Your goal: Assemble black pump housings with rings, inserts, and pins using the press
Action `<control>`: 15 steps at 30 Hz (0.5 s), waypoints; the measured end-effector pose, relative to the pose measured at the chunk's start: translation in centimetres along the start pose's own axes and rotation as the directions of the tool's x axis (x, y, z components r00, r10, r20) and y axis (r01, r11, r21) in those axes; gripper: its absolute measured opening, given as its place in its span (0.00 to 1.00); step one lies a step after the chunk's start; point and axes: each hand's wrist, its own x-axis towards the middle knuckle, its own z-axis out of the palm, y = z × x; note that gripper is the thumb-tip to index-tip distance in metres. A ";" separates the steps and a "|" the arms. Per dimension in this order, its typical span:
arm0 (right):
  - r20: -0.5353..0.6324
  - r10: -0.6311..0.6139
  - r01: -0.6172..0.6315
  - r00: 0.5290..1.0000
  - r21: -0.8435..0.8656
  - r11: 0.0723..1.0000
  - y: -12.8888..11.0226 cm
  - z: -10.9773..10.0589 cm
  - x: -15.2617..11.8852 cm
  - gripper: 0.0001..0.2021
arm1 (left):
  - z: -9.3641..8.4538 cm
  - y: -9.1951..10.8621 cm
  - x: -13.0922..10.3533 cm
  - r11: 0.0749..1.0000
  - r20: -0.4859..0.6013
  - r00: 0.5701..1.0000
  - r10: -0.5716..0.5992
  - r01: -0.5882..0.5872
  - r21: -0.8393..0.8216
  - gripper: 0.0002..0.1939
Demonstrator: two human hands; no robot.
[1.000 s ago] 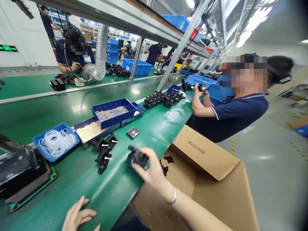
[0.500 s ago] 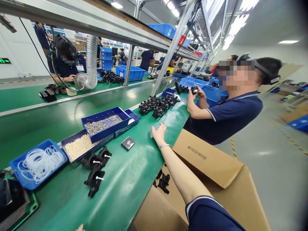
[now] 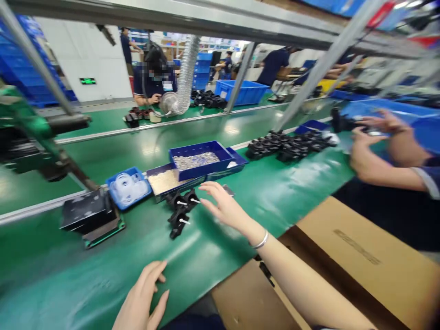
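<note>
My right hand hovers over the green bench mat, its fingers stretched out and apart, nothing visible in them. Just left of its fingertips lie three black plastic housings, each with a thin white pin sticking out. A small flat dark square piece is partly hidden behind this hand. My left hand is low at the front of the mat, thumb apart from the fingers, holding nothing.
Blue trays hold metal pins, cream-coloured bits and white rings. A green press stands left. Black parts are piled at right, near a co-worker's hands. An open carton sits below the bench edge.
The view has swung left. My right hand has come back from farther along the bench to beside the black housings. My left hand has moved further into view.
</note>
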 end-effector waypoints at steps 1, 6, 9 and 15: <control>0.016 0.035 -0.036 0.999 0.052 0.998 0.0 0.7 0.5 0.17 | -0.7 0.2 -0.4 0.999 0.014 1.000 0.004 -0.004 0.032 0.27; 0.129 0.174 -0.204 0.976 0.278 0.939 4.4 4.4 1.5 0.12 | -7.3 -1.7 -2.8 0.945 -0.128 0.987 -0.095 0.130 0.300 0.36; 0.192 0.126 -0.193 0.973 0.381 0.904 6.4 5.6 1.0 0.07 | -14.2 -5.3 -5.7 0.782 -0.296 0.929 -0.223 0.352 0.515 0.44; 0.003 0.173 -0.138 0.985 0.612 0.778 4.7 2.9 -0.6 0.07 | -24.8 -12.1 -11.7 0.454 -0.260 0.815 -0.517 0.519 0.724 0.42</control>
